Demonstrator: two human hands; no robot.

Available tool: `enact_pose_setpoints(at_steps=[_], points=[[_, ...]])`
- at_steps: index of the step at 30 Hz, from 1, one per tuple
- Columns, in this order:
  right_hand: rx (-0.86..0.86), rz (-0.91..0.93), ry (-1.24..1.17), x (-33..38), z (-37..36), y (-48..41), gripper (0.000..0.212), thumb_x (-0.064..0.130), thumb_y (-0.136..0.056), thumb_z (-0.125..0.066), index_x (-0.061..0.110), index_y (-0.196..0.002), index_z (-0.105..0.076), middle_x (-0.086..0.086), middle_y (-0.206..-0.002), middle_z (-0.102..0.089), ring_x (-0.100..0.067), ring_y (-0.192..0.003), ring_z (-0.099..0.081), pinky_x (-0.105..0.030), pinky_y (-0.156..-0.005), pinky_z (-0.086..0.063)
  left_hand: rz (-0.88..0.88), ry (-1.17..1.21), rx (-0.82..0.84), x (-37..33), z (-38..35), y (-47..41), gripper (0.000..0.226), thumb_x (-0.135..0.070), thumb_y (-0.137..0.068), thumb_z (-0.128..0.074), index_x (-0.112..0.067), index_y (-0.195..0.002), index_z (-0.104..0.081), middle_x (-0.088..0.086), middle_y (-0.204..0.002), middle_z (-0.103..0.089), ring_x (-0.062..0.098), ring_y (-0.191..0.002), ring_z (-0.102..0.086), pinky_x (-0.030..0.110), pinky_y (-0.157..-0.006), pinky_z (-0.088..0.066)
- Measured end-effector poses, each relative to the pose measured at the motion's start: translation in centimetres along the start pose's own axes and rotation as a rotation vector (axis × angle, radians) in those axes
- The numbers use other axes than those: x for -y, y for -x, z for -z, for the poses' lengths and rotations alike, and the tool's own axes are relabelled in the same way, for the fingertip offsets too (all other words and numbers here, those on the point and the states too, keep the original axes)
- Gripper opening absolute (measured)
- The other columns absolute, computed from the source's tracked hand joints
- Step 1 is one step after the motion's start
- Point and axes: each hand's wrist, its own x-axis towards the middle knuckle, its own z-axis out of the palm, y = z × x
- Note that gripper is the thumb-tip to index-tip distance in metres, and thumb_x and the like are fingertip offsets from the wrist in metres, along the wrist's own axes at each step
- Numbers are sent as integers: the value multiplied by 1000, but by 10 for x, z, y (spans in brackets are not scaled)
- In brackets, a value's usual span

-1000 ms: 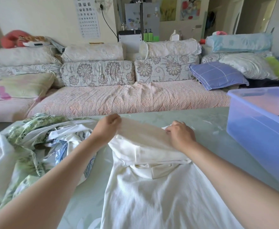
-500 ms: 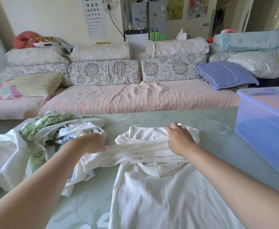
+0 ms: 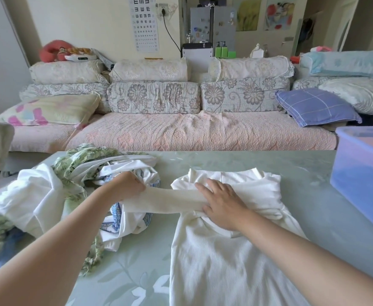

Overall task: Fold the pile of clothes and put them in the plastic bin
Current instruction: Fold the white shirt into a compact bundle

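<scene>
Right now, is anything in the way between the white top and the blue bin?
No, nothing visible. Only table shows between the white top and the blue bin to its right. The clothes pile sits on the top's other side.

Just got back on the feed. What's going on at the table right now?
A person is folding a white ribbed top laid flat on the green table. The left hand grips the end of its sleeve, stretched sideways toward the pile of unfolded clothes. The right hand presses flat where the sleeve meets the body. The blue plastic bin stands at the right; the top is not yet folded.
</scene>
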Motion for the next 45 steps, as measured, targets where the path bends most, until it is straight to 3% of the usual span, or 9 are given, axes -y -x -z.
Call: enact_pose_setpoints(at_steps=[4, 9, 14, 18, 25, 29, 33, 40, 45], points=[[-101, 177, -7, 5, 1, 2, 48, 35, -95, -29, 30, -138, -48, -3, -116, -46, -25, -103, -50, -39, -93, -44, 64, 541, 84, -21, 5, 8, 22, -28, -95, -62, -7, -101, -62, 12, -83, -64, 22, -57, -58, 24, -41, -46], [114, -5, -146, 3, 12, 5, 54, 28, -103, -41, 26, -155, -27, -5, -144, -44, -28, -132, -43, -41, -109, -34, -17, 1090, 319, -53, 9, 20, 9, -18, -95, -62, -9, -96, -61, 4, -70, -61, 10, -51, -57, 19, -43, -49], [-60, -427, -1321, -3, 71, 9, 39, 39, -102, -43, 24, -135, -56, -2, -116, -67, -23, -104, -67, -33, -77, -47, -189, 1341, 505, -109, -2, 33, 40, -11, -97, -58, -10, -133, -42, 18, -99, -66, 30, -75, -70, 39, -67, -62], [-141, -600, -1339, -20, 94, 23, 38, 54, -95, -52, 23, -112, -65, -6, -90, -76, -27, -74, -75, -28, -54, -47, -425, 1134, 739, -144, -21, 44, 42, -25, -105, -41, -36, -142, -23, 14, -125, -66, 34, -113, -65, 46, -95, -49], [-145, -843, -845, -63, 50, 32, 30, 12, -89, -48, 18, -64, -61, 4, -42, -55, -33, -80, -74, -23, -47, -34, -598, 168, 15, -139, -54, 33, 27, -21, -99, -48, -27, -116, -67, 0, -116, -67, 10, -76, -61, 17, -65, -46], [-147, -766, -473, -66, 44, 29, 22, 15, -91, -51, 20, -84, -71, -3, -91, -71, -30, -102, -64, -28, -76, -47, -638, -281, 250, -116, -88, 30, 61, -57, -96, -45, -41, -152, -26, -4, -161, -22, 20, -148, -18, 43, -119, -19], [-189, -629, -213, -70, 40, 35, 29, 19, -96, -48, 24, -123, -59, -1, -120, -68, -27, -113, -60, -29, -76, -41, -600, -450, 240, -98, -100, 19, 60, -59, -101, -25, -52, -150, 9, -7, -164, 10, 22, -151, 5, 51, -121, -4], [-118, -252, 50, -60, 31, 30, 50, 17, -94, -48, 22, -143, -45, -6, -144, -43, -28, -129, -43, -38, -101, -35, -677, -291, 57, -101, -93, 29, 52, -49, -104, -17, -37, -155, -19, -8, -164, -6, 12, -151, -1, 37, -120, -3], [335, -245, -84, -60, 20, 46, 58, 52, -105, -25, 32, -159, -15, -2, -168, -4, -20, -153, -6, -42, -123, -9, -525, -340, 229, -94, -109, 31, 57, -53, -102, -21, -46, -153, 6, -3, -164, 14, 20, -151, 9, 44, -121, -2]])
